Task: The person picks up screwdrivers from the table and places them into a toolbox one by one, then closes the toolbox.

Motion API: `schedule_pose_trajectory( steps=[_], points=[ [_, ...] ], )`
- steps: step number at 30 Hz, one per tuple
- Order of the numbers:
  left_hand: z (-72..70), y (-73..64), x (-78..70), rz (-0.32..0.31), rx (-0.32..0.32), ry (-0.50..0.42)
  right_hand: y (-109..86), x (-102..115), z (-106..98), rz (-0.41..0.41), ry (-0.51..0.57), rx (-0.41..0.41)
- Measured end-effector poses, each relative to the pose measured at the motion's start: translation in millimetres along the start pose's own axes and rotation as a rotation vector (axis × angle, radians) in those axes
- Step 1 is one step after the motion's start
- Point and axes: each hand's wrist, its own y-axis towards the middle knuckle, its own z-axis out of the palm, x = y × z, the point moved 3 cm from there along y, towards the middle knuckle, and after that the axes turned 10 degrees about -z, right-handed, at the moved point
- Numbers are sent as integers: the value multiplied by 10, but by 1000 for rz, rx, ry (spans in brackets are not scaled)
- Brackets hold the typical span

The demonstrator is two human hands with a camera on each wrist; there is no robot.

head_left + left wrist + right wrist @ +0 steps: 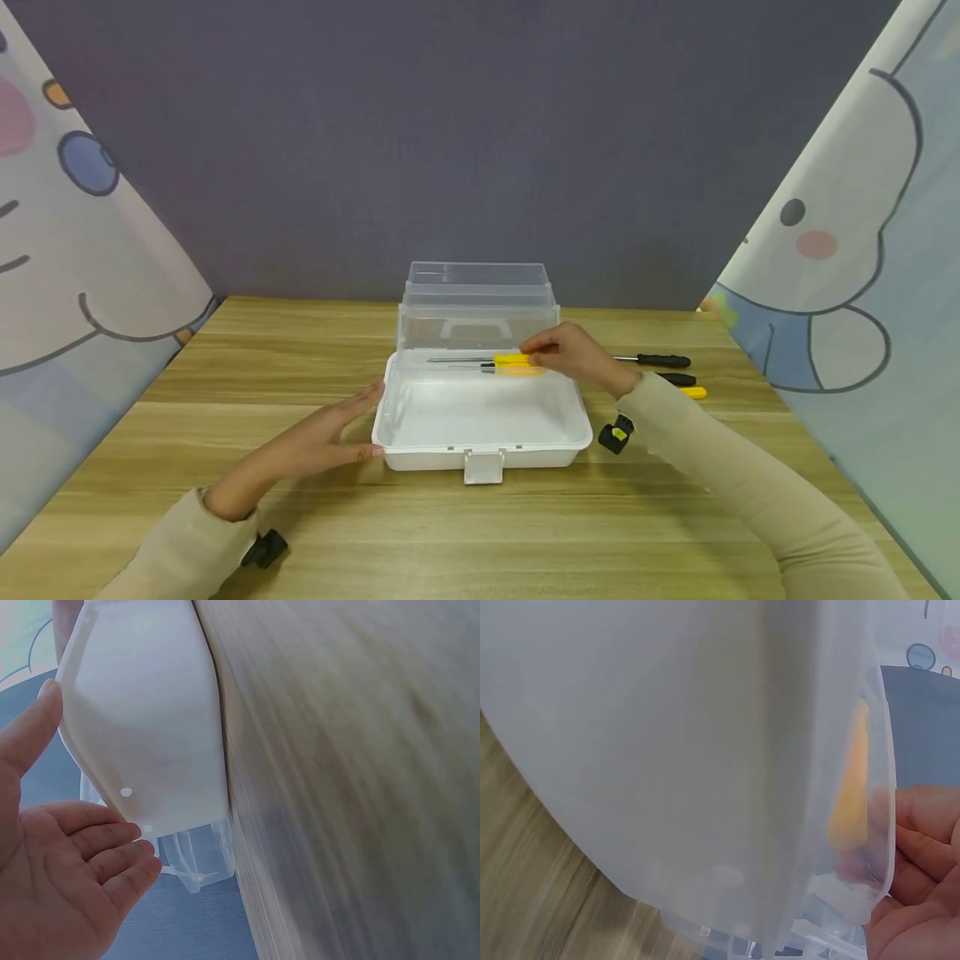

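Note:
A white toolbox (480, 458) stands on the table, its clear lid (480, 292) raised at the back. At its left end rests my left hand (322, 442), thumb and fingers spread against the rim; the left wrist view shows the palm beside the box wall (150, 720). Over the back part of the box, my right hand (573, 354) pinches the handle of a yellow screwdriver (510, 358), whose shaft points left. Another yellow handle (519, 372) lies just below it. From the right wrist, translucent plastic partly veils the yellow handle (849, 795) and the fingertips.
To the right of the box, partly behind my right forearm, lie a black-handled screwdriver (663, 361), a second black handle (677, 379) and a yellow handle (693, 392). A latch (483, 468) hangs at the box front. A dark panel (480, 150) rises behind the table.

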Motion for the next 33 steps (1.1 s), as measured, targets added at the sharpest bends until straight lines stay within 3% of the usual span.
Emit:
schedule_pose_trajectory(
  steps=[14,24,33],
  points=[
    [2,22,3,-7,3,-7,-88,-23,-36,18,35,-67],
    [-1,15,4,-9,9,-5,-239,-18,-111,22,149,-91],
    [-11,15,-11,-7,6,-5,-360,-18,-141,22,153,-116]
  ],
)
